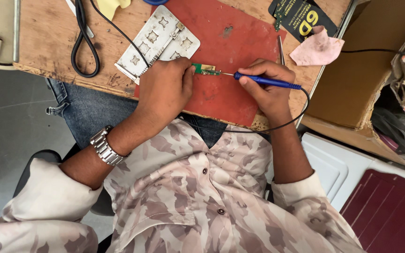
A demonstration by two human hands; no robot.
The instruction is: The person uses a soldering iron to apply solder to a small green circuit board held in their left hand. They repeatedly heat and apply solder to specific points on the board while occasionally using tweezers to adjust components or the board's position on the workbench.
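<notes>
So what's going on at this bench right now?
A seated person works over a red mat on a wooden table. Their left hand pins a small green circuit board to the mat, while the right hand holds a blue-handled soldering iron like a pen, its tip touching the board's end. A metal holding fixture lies just behind the left hand, and a pink cloth sits to the right.

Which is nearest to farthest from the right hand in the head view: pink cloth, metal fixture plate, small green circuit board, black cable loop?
From the right hand, which holds the blue soldering iron:
1. Small green circuit board, just beside it, at the iron's tip, pinned by the left hand.
2. Pink cloth, up on the other side.
3. Metal fixture plate, beyond the board.
4. Black cable loop, at the far bench end.
</notes>
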